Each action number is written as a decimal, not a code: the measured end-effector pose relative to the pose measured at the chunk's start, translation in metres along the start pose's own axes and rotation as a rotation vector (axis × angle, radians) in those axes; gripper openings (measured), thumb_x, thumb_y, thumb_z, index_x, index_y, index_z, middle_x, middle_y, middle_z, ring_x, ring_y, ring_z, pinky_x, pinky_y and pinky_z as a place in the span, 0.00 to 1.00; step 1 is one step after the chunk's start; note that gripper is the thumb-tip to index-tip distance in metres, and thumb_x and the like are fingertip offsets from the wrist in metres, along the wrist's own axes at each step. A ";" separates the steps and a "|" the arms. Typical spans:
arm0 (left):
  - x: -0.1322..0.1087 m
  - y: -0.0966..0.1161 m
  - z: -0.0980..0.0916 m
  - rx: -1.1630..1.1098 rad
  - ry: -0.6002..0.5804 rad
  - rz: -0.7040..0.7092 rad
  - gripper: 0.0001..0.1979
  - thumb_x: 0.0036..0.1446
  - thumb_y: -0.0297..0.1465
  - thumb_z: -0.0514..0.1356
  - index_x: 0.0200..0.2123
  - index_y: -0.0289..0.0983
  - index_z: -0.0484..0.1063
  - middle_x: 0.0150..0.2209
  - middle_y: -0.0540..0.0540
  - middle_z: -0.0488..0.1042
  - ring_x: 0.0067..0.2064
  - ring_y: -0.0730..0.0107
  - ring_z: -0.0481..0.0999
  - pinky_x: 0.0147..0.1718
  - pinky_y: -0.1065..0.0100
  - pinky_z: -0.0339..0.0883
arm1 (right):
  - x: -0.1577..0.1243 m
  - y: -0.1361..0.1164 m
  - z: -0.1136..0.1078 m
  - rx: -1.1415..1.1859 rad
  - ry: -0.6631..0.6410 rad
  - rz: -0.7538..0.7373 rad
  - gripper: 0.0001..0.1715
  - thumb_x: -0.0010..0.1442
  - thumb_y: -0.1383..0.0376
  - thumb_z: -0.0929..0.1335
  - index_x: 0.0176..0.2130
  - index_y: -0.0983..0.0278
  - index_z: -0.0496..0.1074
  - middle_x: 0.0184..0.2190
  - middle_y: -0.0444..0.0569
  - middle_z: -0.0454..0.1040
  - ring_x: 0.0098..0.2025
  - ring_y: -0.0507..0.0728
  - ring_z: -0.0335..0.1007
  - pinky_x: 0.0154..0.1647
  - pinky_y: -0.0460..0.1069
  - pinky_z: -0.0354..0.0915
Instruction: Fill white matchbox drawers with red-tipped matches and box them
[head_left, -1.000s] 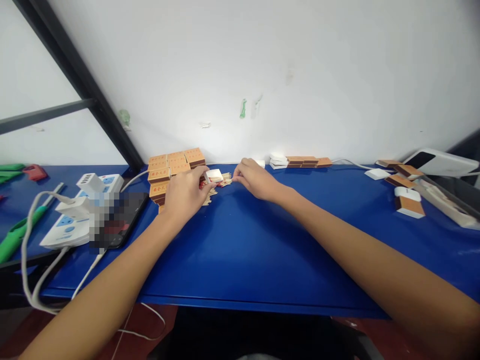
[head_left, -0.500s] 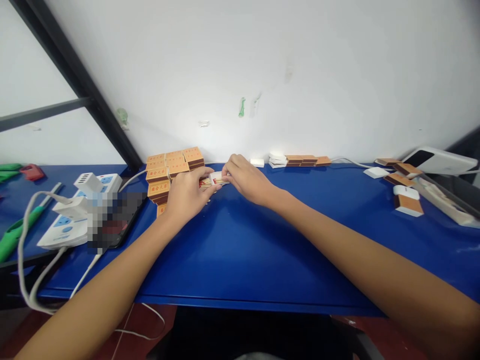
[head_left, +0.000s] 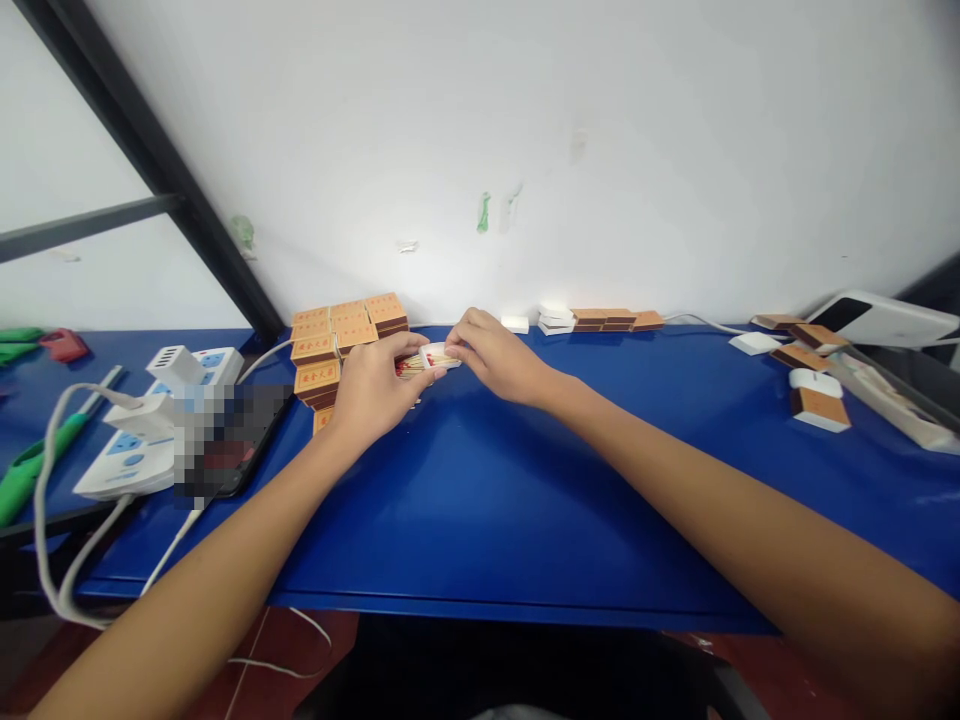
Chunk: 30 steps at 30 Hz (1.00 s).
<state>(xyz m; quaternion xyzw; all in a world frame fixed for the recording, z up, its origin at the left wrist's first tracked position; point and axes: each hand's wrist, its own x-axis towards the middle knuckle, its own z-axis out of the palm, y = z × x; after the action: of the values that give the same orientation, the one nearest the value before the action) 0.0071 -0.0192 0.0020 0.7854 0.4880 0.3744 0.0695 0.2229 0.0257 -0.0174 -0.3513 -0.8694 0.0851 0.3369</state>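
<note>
A small white matchbox tray [head_left: 433, 352] with red-tipped matches in it sits between the thumb and fingers of my left hand [head_left: 369, 388]. Loose matches [head_left: 409, 367] with red heads lie under and beside that hand, partly hidden by it. At the tray's right end, my right hand [head_left: 493, 356] has its fingertips pinched together. Whatever is between those fingertips is too small or hidden to make out. Just left of my left hand stand stacked orange matchboxes [head_left: 316, 376] with dark striking sides and red print.
Several white trays [head_left: 555, 320] and matchbox sleeves [head_left: 604, 320] line the wall. More sleeves [head_left: 820, 408] and a white device [head_left: 881, 318] lie at the right. A power strip [head_left: 133, 455], phone [head_left: 244, 440] and green-handled tool [head_left: 45, 455] occupy the left of the blue table [head_left: 487, 510].
Red match heads show more plainly inside the tray, and match ends no longer stick out at its right. Both hands stay in almost the same place.
</note>
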 end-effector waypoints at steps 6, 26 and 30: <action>0.000 0.002 0.000 -0.005 -0.015 0.002 0.15 0.57 0.37 0.73 0.47 0.42 0.83 0.43 0.47 0.86 0.42 0.57 0.85 0.40 0.63 0.74 | 0.000 -0.004 0.000 0.054 0.043 0.009 0.07 0.73 0.65 0.64 0.42 0.62 0.71 0.45 0.53 0.67 0.47 0.60 0.66 0.51 0.55 0.64; 0.002 0.002 -0.004 0.124 0.099 -0.026 0.18 0.60 0.40 0.73 0.50 0.39 0.81 0.47 0.44 0.86 0.47 0.55 0.85 0.50 0.60 0.75 | -0.011 0.030 0.019 -0.144 -0.114 0.088 0.05 0.71 0.65 0.68 0.42 0.63 0.75 0.45 0.55 0.71 0.52 0.65 0.64 0.56 0.58 0.62; 0.002 0.001 -0.005 0.143 0.095 -0.026 0.18 0.60 0.39 0.72 0.51 0.39 0.81 0.48 0.44 0.85 0.47 0.54 0.85 0.50 0.60 0.74 | -0.010 0.024 0.023 -0.166 -0.121 0.092 0.06 0.72 0.64 0.69 0.42 0.64 0.75 0.44 0.55 0.71 0.50 0.64 0.63 0.53 0.57 0.63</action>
<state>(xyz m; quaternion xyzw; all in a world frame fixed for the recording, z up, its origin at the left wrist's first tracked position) 0.0053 -0.0191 0.0070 0.7634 0.5263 0.3745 -0.0051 0.2266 0.0390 -0.0498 -0.4119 -0.8751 0.0493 0.2492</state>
